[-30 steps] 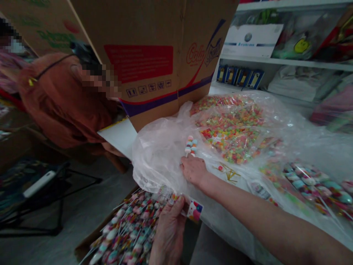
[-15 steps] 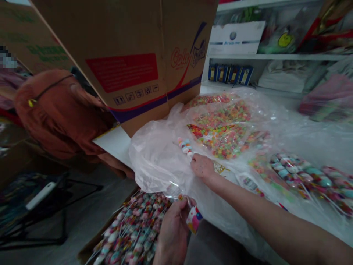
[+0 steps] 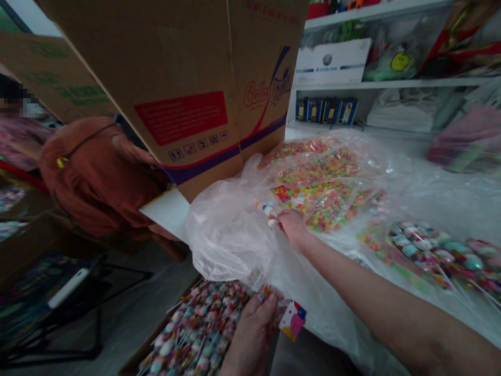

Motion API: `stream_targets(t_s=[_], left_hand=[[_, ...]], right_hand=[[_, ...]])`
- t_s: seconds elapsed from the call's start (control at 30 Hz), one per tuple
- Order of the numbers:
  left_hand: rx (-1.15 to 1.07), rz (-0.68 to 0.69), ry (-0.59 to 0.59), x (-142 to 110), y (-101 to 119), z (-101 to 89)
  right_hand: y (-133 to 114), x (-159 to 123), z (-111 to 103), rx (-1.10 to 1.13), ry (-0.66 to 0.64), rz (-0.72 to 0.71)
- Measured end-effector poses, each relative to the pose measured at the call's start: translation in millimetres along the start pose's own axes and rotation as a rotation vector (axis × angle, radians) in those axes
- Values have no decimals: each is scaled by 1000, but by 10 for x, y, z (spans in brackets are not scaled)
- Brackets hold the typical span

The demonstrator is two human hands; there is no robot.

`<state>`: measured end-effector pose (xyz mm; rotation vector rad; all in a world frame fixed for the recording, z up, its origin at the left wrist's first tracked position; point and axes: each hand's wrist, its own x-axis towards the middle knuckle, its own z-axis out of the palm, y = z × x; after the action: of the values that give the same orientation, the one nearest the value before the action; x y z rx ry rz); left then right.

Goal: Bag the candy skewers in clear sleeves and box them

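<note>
My left hand [image 3: 256, 318] is closed on a clear plastic wrapper with a colourful printed end [image 3: 293, 319], low in front of me. Farther forward, my right hand [image 3: 293, 225] has its fingers closed at a marshmallow skewer [image 3: 266, 208] of pastel pieces; the fingertips are partly hidden. The skewer lies over a large cloudy plastic bag [image 3: 227, 230] on the table. Just beyond the right hand are clear bags of small colourful candies [image 3: 329, 206]. Below and beside my left hand, a box holds many marshmallow skewers [image 3: 199, 329].
A tall cardboard box [image 3: 195, 62] stands at the table's far left. More wrapped skewers [image 3: 438, 248] lie on the right. Shelves [image 3: 391, 86] with boxes and bags rise behind. A person in a pink top [image 3: 19, 138] and a black-framed folding chair [image 3: 78, 313] are at left.
My right hand has shifted slightly forward beside the skewer, and its arm now covers the yellow ties. My left hand has moved a little right, turning the wrapper so its printed end shows more.
</note>
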<state>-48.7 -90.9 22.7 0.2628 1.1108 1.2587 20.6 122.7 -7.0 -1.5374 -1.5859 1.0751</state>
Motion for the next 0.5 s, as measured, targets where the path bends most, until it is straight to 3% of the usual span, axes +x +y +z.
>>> stream_targets(t_s=[0.13,0.27,0.37,0.5], left_hand=[[33,95,56,27,30,-70],[-76,148,221,142,51,-92],[-206,111,305,210,66,10],[-350,46,359,220,71,297]], right_hand=[[57,-220,-309,159,-22,94],[225,-827,-789,353,-97,110],[385,-1390,-1129,466,-117,67],[537,-2024,-1456,411,-32,92]])
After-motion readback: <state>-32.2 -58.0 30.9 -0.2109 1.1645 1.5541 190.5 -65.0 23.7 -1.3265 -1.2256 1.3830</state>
